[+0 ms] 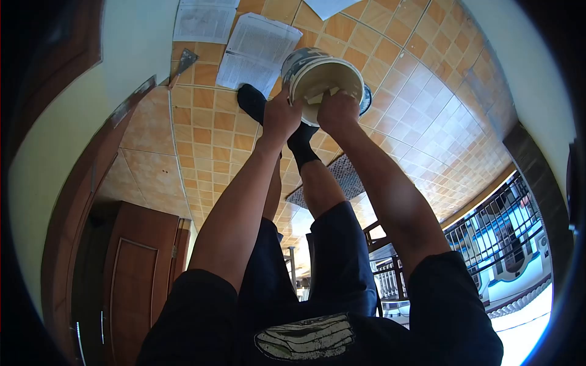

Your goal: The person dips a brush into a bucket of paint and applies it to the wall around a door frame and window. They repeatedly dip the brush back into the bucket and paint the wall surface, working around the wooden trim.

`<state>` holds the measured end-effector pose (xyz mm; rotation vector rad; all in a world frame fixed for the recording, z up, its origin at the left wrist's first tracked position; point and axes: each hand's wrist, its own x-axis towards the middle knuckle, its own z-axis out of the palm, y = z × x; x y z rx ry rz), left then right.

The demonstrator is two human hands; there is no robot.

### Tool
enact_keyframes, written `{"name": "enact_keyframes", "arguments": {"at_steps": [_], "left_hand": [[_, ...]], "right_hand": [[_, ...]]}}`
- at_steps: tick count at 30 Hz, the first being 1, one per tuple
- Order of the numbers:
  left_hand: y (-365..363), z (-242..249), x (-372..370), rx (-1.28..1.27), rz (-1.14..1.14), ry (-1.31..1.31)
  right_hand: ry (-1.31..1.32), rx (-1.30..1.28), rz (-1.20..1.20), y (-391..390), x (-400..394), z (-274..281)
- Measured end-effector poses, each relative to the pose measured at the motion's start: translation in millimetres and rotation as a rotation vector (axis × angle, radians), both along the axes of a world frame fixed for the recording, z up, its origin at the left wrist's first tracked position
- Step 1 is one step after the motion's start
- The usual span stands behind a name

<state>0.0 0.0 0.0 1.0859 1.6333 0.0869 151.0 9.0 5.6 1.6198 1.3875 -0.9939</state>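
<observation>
Tan tiled floor [210,137], glossy at right; pale wall [131,55]; brown panelled door [137,274]; dark railing [497,222].

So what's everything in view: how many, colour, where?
Bucket: 1, cream inside, top centre
Small piece: 1, whitish, inside bucket
Paper sheets: 3, white, top
Scraper: 1, grey, upper left
Floor tiles: many, orange, upper half
Mat: 1, grey, centre
Door: 1, brown, lower left
Railing: 1, dark, lower right
Walls: 2, pale, both sides
Socks: 2, black, upper middle
Shorts: 1, dark, lower middle
Shirt: 1, black, bottom
Lower legs: 2, bare, centre
Arms: 2, bare, centre
Left hand: 1, bare, bucket rim
Right hand: 1, bare, inside bucket
</observation>
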Motion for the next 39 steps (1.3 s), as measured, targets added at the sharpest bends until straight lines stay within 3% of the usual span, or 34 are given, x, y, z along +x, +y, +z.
{"name": "enact_keyframes", "arguments": {"at_steps": [2, 3, 8, 14, 22, 25, 31, 34, 39], "left_hand": [[3, 12, 5, 0.12, -0.042, 0.057], [22, 94, -6, 0.108, -0.021, 0.067], [40, 221, -22, 0.138, 0.036, 0.098], [41, 355, -55, 0.205, 0.089, 0.055], [21, 515, -94, 0.333, 0.155, 0.115], [14, 548, -113, 0.401, 0.199, 0.12], [11, 627, -165, 0.14, 0.488, -0.188], [14, 679, -189, 0.054, 0.487, -0.147], [-1, 709, -222, 0.097, 0.461, -0.113]], "right_hand": [[0.027, 0.086, 0.025, -1, 3, 3], [0.03, 0.095, 0.052, 16, -9, 75], [0.055, 0.233, 0.108, 32, -32, 155], [0.179, 0.456, 0.188, 41, -39, 318], [0.341, 0.563, 0.348, 56, -77, 488], [0.394, 0.634, 0.469, 56, -91, 555], [0.517, 0.65, 0.502, 52, -107, 681], [0.615, 0.683, 0.434, 52, -105, 715], [0.702, 0.642, 0.325, 41, -108, 730]]}}
